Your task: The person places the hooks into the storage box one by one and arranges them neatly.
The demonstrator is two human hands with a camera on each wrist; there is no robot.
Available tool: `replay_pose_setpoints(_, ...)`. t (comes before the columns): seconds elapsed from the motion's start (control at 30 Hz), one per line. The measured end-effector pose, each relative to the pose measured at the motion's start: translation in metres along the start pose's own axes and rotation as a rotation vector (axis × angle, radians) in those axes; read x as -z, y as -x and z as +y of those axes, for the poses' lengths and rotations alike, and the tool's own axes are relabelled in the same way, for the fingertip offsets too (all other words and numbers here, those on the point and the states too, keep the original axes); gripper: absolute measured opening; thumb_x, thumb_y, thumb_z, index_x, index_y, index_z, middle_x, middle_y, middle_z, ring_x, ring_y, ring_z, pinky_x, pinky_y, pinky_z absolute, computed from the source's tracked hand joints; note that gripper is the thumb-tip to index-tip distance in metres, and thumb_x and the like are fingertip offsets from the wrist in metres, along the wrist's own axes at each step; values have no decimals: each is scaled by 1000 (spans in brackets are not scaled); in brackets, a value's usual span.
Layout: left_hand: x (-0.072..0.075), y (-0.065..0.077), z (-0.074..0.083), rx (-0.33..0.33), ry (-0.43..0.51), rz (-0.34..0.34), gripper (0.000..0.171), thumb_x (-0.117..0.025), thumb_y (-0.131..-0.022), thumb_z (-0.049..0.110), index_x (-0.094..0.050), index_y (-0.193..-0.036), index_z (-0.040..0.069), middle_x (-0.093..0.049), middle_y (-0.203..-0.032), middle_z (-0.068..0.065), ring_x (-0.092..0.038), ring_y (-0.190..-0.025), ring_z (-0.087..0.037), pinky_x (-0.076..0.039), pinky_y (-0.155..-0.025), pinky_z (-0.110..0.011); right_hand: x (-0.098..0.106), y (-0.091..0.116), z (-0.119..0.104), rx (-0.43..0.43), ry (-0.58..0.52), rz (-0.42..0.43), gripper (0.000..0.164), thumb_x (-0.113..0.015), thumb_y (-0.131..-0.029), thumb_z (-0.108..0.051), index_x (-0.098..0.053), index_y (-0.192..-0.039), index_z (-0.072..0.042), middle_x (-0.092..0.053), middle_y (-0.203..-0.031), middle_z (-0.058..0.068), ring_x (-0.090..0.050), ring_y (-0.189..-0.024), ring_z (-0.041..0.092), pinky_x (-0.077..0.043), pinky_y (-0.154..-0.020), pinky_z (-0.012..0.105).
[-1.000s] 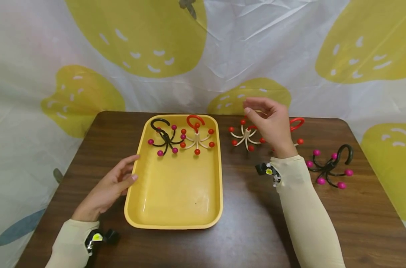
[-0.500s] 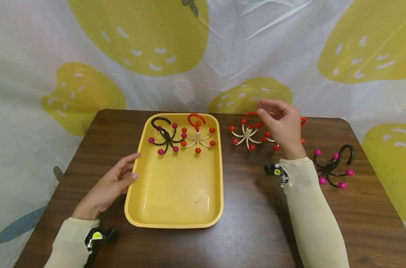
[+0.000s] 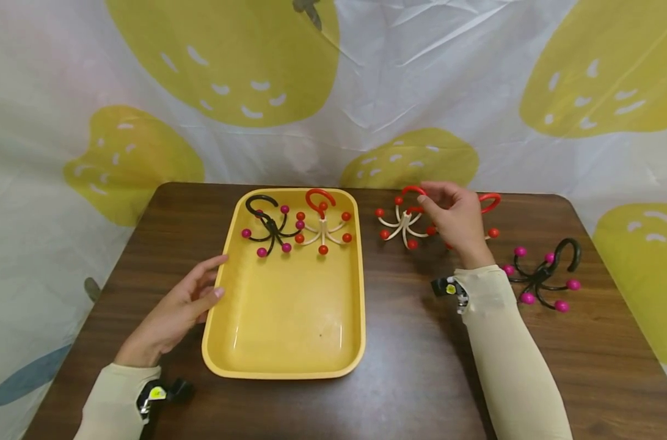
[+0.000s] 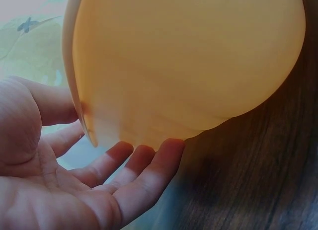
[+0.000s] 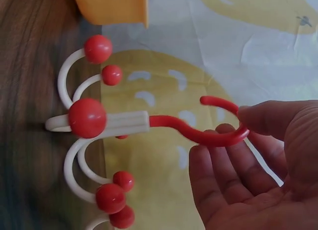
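My left hand point(image 3: 174, 315) holds the left rim of a yellow tray point(image 3: 281, 374), thumb at the rim and fingertips against the outer wall, as the left wrist view shows. Right of the tray, a white claw hanger point(image 3: 405, 225) with red ball tips and a red hook stands on the table. My right hand point(image 3: 453, 223) pinches that hook point(image 5: 218, 139) near its bend, thumb on one side and fingers on the other. Inside the tray's far end lie a black claw hanger point(image 3: 273, 227) with magenta balls and another white-and-red one point(image 3: 323, 231).
Behind my right hand, partly hidden, is another white hanger with a red hook point(image 3: 490, 201). Farther right lies a black hanger point(image 3: 540, 274) with magenta balls. A lemon-print cloth point(image 3: 289, 146) hangs along the far edge of the dark wooden table point(image 3: 410, 366).
My right hand shifts right, then comes back left and down onto the white hanger's red hook and takes hold of it. The left hand stays at the tray.
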State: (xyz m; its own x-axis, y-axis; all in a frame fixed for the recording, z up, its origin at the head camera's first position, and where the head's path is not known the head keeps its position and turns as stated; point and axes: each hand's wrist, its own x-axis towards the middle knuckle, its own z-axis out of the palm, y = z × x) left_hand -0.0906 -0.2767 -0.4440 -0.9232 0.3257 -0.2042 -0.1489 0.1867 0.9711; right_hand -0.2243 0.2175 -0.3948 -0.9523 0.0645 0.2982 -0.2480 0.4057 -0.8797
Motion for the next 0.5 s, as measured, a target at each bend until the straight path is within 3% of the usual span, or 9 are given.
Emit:
replay_pose_setpoints(0.27, 0, 1, 0, -3, 6, -1, 66, -54, -112, 21, -21, -168, 15, -39, -155, -29, -67, -116, -12, -63, -88, -35, 1, -1, 7, -12, 66, -25, 31, -76, -98, -15, -76, -127, -3, -77, -103, 13, -64, -78, -3, -49, -67, 12)
replay_pose_setpoints(0.37, 0, 1, -1, -6, 9, -5, 65, -54, -112, 20, -21, -168, 15, -38, -155, -29, -67, -116, -12, -63, -88, -35, 1, 0, 7, -23, 55, -24, 31, -76, -98, -14, -76, -126, -2, -79, -103, 9, -65, -80, -5, -50, -67, 12)
replay_pose_setpoints(0.5, -1, 1, -1, -11, 12, -6, 65, -53, -112, 20, -21, -168, 16, -39, -154, -29, -67, -116, -12, -63, -88, -35, 2, 2, 4, -39, 31, -13, 29, -77, -97, -14, -78, -124, -3, -79, -96, -7, -67, -80, -4, -51, -65, 13)
